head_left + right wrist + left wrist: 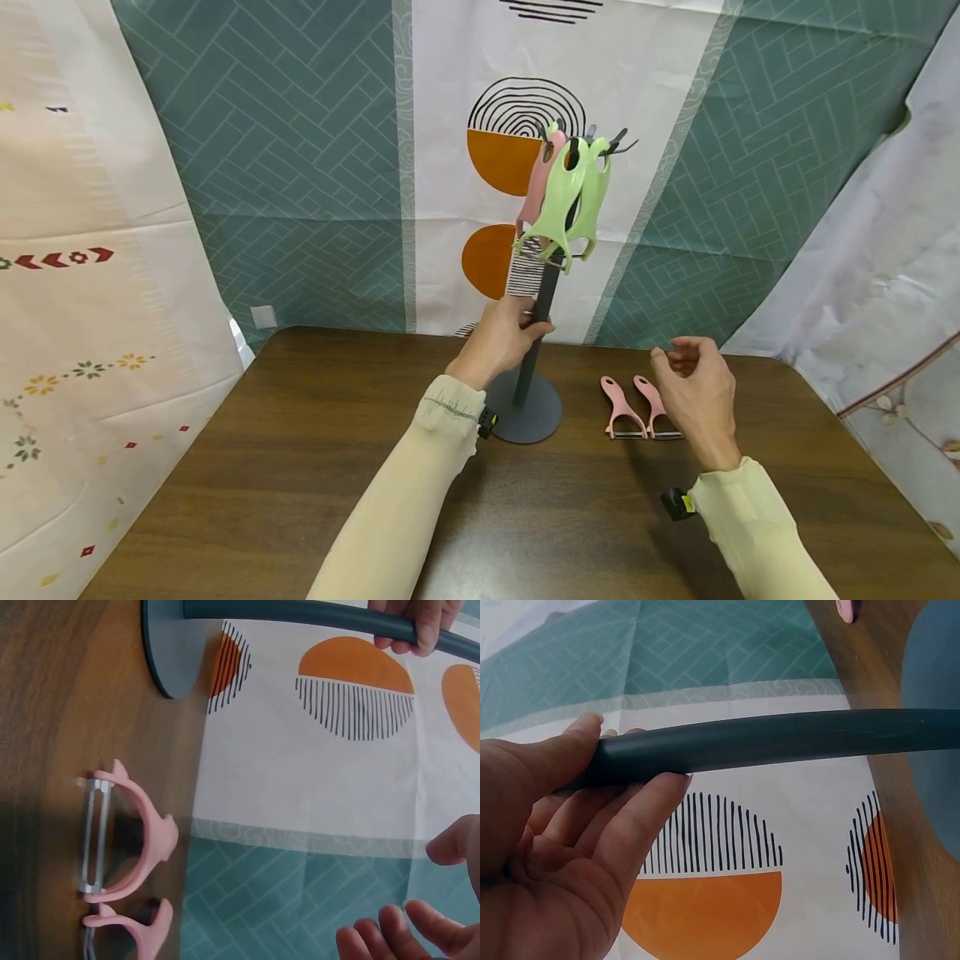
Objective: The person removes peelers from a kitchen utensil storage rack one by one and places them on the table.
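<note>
My left hand grips the dark upright pole of a stand around its middle. The left wrist view shows the thumb on one side of the pole and the fingers on the other. From hooks at the stand's top hang a pink peeler, a front green peeler and another green peeler. My right hand hovers at the right, fingers loosely bent and holding nothing. Close beside it, two pink peelers lie on the table, the left peeler and the right peeler, which the hand partly overlaps.
The stand's round grey base rests on the brown wooden table, left of the loose peelers. Bare hooks stick out at the top right. A patterned cloth hangs behind the table's back edge.
</note>
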`<act>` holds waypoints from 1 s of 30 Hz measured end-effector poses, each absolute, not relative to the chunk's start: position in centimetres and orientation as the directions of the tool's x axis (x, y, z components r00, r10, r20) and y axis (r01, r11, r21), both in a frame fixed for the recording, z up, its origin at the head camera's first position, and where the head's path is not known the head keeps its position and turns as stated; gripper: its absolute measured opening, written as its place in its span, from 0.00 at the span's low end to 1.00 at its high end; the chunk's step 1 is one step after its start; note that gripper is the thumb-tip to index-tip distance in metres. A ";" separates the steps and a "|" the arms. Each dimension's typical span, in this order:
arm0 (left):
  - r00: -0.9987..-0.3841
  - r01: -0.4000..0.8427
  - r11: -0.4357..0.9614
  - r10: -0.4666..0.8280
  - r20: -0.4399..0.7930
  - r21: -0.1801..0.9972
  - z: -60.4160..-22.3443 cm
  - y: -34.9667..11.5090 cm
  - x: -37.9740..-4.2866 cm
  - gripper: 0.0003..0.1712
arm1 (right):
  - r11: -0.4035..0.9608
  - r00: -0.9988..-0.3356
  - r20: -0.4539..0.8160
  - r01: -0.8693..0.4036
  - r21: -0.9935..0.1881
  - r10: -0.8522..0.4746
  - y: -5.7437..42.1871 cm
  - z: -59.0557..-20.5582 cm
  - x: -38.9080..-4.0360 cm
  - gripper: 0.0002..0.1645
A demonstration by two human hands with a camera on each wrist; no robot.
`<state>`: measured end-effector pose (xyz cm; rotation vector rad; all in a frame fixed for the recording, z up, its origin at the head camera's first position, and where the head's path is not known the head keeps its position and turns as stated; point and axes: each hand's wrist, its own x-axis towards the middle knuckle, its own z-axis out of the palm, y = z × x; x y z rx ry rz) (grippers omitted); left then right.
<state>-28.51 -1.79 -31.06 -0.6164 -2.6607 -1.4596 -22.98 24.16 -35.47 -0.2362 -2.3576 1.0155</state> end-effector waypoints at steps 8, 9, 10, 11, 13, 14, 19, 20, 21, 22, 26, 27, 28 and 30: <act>-0.923 0.357 0.471 0.311 0.226 0.807 -31.1 -1.9 -28.5 0.10 | 0.688 -0.818 0.468 -0.127 -0.715 0.335 23.6 -34.5 -22.8 0.22; -0.923 0.357 0.469 0.312 0.227 0.808 -31.1 -1.9 -28.5 0.10 | 0.687 -0.816 0.474 -0.137 -0.714 0.331 23.5 -34.4 -22.7 0.22; -0.923 0.356 0.466 0.310 0.227 0.810 -31.1 -1.9 -28.5 0.10 | 0.684 -0.814 0.482 -0.151 -0.713 0.323 23.5 -34.3 -22.7 0.22; -0.924 0.354 0.466 0.308 0.227 0.811 -31.1 -1.9 -28.5 0.10 | 0.683 -0.813 0.491 -0.165 -0.712 0.315 23.4 -34.2 -22.7 0.22; -0.926 0.351 0.462 0.303 0.228 0.814 -31.1 -1.9 -28.4 0.10 | 0.677 -0.811 0.502 -0.188 -0.711 0.302 23.2 -34.1 -22.7 0.22; -0.926 0.350 0.460 0.301 0.227 0.816 -31.1 -1.9 -28.4 0.10 | 0.674 -0.810 0.506 -0.197 -0.712 0.297 23.1 -34.0 -22.7 0.22; -0.927 0.348 0.457 0.298 0.228 0.819 -31.2 -1.9 -28.4 0.09 | 0.654 -0.808 0.512 -0.221 -0.723 0.292 22.7 -33.6 -22.7 0.21; -0.927 0.348 0.460 0.298 0.228 0.817 -31.2 -1.8 -28.4 0.09 | 0.650 -0.806 0.514 -0.226 -0.725 0.293 22.6 -33.6 -22.7 0.21; -0.927 0.350 0.461 0.296 0.230 0.815 -31.3 -1.8 -28.4 0.09 | 0.646 -0.803 0.517 -0.231 -0.728 0.296 22.6 -33.5 -22.7 0.21; -0.927 0.350 0.461 0.296 0.231 0.815 -31.3 -1.8 -28.4 0.09 | 0.641 -0.801 0.520 -0.236 -0.730 0.297 22.6 -33.4 -22.7 0.21; -0.928 0.347 0.456 0.295 0.229 0.819 -31.3 -1.7 -28.3 0.10 | 0.628 -0.792 0.531 -0.254 -0.735 0.301 22.4 -33.2 -22.8 0.20; -0.928 0.346 0.451 0.295 0.229 0.823 -31.2 -1.7 -28.3 0.10 | 0.627 -0.791 0.533 -0.257 -0.735 0.301 22.4 -33.1 -22.8 0.20; -0.928 0.343 0.448 0.295 0.226 0.826 -31.2 -1.7 -28.3 0.10 | 0.625 -0.790 0.535 -0.260 -0.736 0.300 22.4 -33.0 -22.8 0.20; -0.929 0.341 0.442 0.292 0.226 0.829 -31.2 -1.7 -28.2 0.10 | 0.624 -0.788 0.538 -0.265 -0.735 0.300 22.3 -32.9 -22.8 0.20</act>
